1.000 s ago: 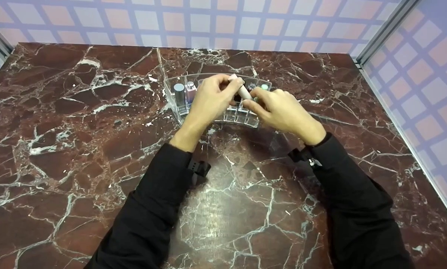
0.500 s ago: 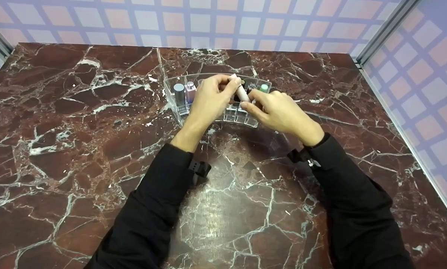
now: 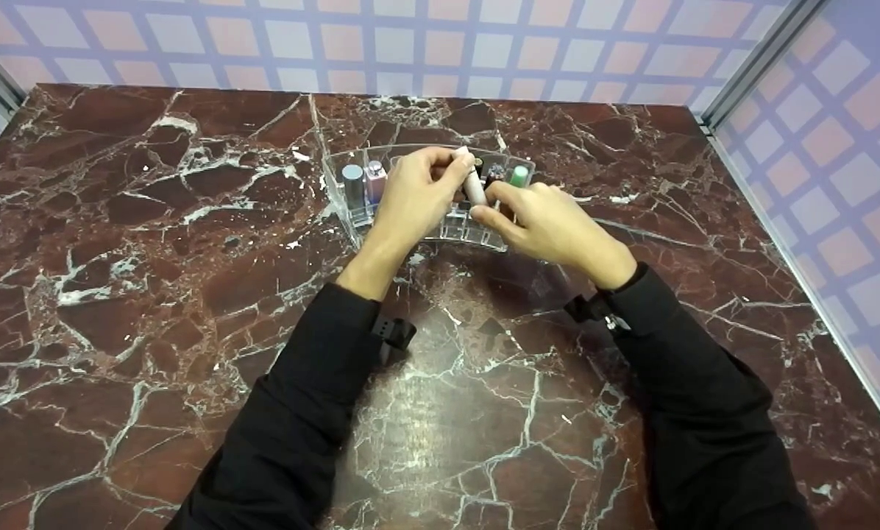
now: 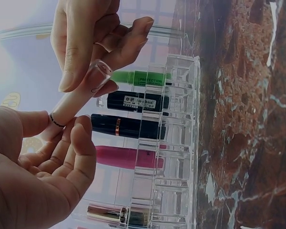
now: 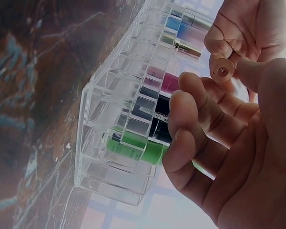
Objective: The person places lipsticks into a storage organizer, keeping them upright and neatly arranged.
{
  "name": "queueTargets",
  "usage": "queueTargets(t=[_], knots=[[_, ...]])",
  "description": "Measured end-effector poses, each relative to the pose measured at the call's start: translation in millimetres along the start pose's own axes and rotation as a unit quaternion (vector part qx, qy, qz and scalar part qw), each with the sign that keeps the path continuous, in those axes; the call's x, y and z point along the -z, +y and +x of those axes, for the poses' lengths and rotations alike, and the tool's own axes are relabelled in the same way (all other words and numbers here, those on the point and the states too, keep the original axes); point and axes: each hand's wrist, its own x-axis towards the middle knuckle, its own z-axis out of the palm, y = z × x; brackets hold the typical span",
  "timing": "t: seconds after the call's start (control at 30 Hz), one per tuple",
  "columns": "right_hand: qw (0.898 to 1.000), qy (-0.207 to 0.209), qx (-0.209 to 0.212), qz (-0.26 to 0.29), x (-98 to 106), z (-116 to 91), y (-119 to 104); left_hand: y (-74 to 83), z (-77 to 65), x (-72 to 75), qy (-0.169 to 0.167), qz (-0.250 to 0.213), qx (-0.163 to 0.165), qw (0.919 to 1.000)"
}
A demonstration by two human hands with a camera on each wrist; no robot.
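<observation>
Above a clear display stand (image 3: 337, 202), my left hand (image 3: 416, 193) pinches the upper end of a pale pink lipstick tube (image 3: 474, 188) between thumb and fingers. Thumb and forefinger of my right hand (image 3: 554, 221) pinch the tube's lower end. In the left wrist view the tube (image 4: 74, 105) slants, with a dark ring near my left fingers and a clear end by my right hand (image 4: 86, 38). The right wrist view shows the round end (image 5: 222, 70) of the tube facing the camera. My other right fingers curl loosely beside the stand's tubes.
The stand holds a green tube (image 4: 143, 78), black tubes (image 4: 128, 126), a magenta tube (image 4: 126, 156) and a gold-capped tube (image 4: 107, 213). A grey-capped tube (image 3: 352, 184) and a pink bottle (image 3: 375, 182) stand at its left. The marbled table (image 3: 153, 294) meets a checked wall (image 3: 410, 44) behind.
The lipstick tube has tilted steeper, its lower end shifting left. My right hand has moved slightly left with it, uncovering the green cap in the stand. My left hand stays nearly still.
</observation>
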Motion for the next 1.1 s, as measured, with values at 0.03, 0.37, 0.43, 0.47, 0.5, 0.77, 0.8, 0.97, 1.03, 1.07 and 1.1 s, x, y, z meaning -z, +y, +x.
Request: queueTargets(t=[0.03,0.37,0.43,0.47,0.5,0.77,0.8,0.97,1.03,1.07,1.1], knots=[[1.0,-0.002,0.0,0.0,-0.2,-0.1,-0.1,0.0,0.0,0.0,0.0,0.0,0.001,1.0],[1.0,-0.006,0.017,-0.004,-1.4,-0.1,-1.6,-0.8,0.4,0.4,-0.013,-0.034,0.012,0.9993],[1.0,-0.005,0.021,-0.003,-1.8,0.1,-1.7,-0.7,0.5,0.3,-0.012,-0.036,0.016,0.9991],[1.0,-0.006,0.023,-0.001,-1.9,0.2,-1.8,-0.6,0.5,0.2,-0.013,-0.039,0.019,0.999],[1.0,-0.006,0.025,0.003,-2.0,0.2,-1.7,-0.5,0.5,0.2,-0.014,-0.04,0.021,0.9989],[0.998,-0.022,0.047,0.032,-1.7,0.4,0.5,-0.7,0.2,-0.6,-0.021,-0.033,0.02,0.999],[0.998,-0.024,0.051,0.033,-1.3,0.2,0.5,-0.8,0.3,-0.6,-0.021,-0.028,0.019,0.9992],[0.997,-0.028,0.067,0.04,-0.5,-0.3,0.4,-2.0,0.3,-0.4,-0.021,-0.004,0.01,0.9997],[0.996,-0.028,0.07,0.041,-1.0,0.0,0.7,-2.2,0.3,-0.3,-0.022,0.0,0.008,0.9997],[0.996,-0.028,0.071,0.042,-1.3,0.1,0.8,-2.4,0.4,-0.3,-0.022,0.003,0.006,0.9997],[0.996,-0.027,0.073,0.042,-1.6,0.2,0.8,-2.6,0.4,-0.2,-0.022,0.006,0.004,0.9997]])
